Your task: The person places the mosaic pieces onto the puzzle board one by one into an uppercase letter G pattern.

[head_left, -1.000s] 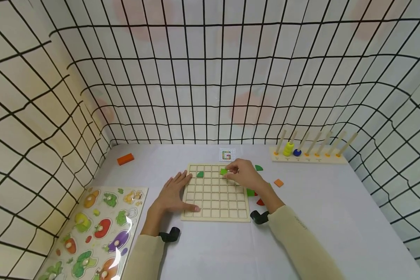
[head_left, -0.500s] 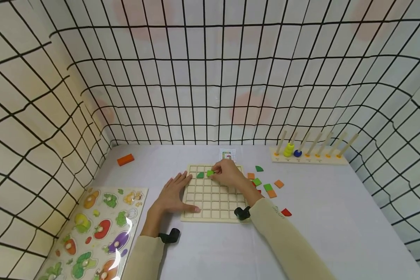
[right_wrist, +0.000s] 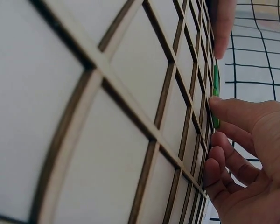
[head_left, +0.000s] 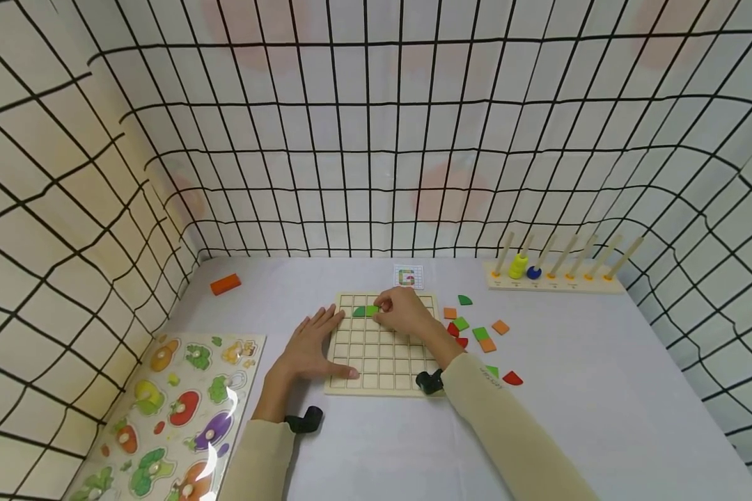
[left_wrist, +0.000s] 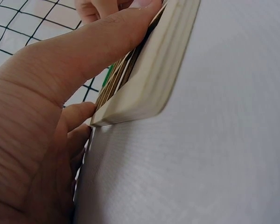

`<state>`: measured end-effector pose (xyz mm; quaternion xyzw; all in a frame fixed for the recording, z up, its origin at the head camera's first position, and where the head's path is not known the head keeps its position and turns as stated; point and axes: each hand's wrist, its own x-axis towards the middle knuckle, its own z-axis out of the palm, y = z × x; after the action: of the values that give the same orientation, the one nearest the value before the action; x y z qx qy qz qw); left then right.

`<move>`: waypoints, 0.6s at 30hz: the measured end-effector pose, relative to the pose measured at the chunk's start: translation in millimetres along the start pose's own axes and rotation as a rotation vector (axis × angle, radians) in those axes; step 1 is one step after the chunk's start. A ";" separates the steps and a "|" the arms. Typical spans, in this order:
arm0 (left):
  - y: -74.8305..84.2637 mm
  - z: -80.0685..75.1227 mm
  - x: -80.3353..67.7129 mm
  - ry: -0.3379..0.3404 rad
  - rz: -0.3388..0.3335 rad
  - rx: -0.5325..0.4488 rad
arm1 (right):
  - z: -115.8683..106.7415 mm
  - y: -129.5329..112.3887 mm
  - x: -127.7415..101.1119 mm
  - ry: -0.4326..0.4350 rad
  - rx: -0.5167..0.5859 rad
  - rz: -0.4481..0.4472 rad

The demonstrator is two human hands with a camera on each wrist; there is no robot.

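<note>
A wooden grid board (head_left: 385,363) lies on the white table. My left hand (head_left: 309,349) rests at its left side, fingers spread and straight, the thumb lying over the lower left squares. With thumb and fingers, my right hand (head_left: 404,311) pinches a light green square tile (head_left: 372,310) in an upper row of the board. Directly left of it sits a dark green quarter-round tile (head_left: 359,312). In the right wrist view the thumb (right_wrist: 238,112) touches the light green tile, beside the dark green one (right_wrist: 216,77).
Loose tiles lie right of the board, among them an orange square (head_left: 500,327) and a red quarter-round (head_left: 512,378). A pattern card (head_left: 408,277) is behind it. A peg counter (head_left: 554,282), an orange block (head_left: 225,284) and a vegetable puzzle (head_left: 182,379) stand around. Black netting (head_left: 376,149) surrounds the table.
My right hand has moved left across the board with the light green tile, to beside the dark green quarter-round. My left hand has stayed in place.
</note>
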<state>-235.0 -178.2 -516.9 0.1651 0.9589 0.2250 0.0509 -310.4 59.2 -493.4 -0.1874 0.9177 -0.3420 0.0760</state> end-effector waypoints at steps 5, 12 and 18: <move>0.4 -0.2 0.8 -0.004 -0.004 0.000 | -0.4 0.4 -0.6 0.006 0.007 0.005; 0.3 0.3 1.0 -0.010 -0.003 0.008 | -8.3 7.5 -9.0 0.014 0.091 -0.019; -0.8 -1.1 0.1 -0.014 0.002 0.023 | -26.8 28.0 -24.9 0.070 0.101 -0.036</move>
<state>-235.5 -179.3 -516.2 0.1680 0.9609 0.2127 0.0558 -302.8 104.6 -491.2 -0.1877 0.8979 -0.3953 0.0470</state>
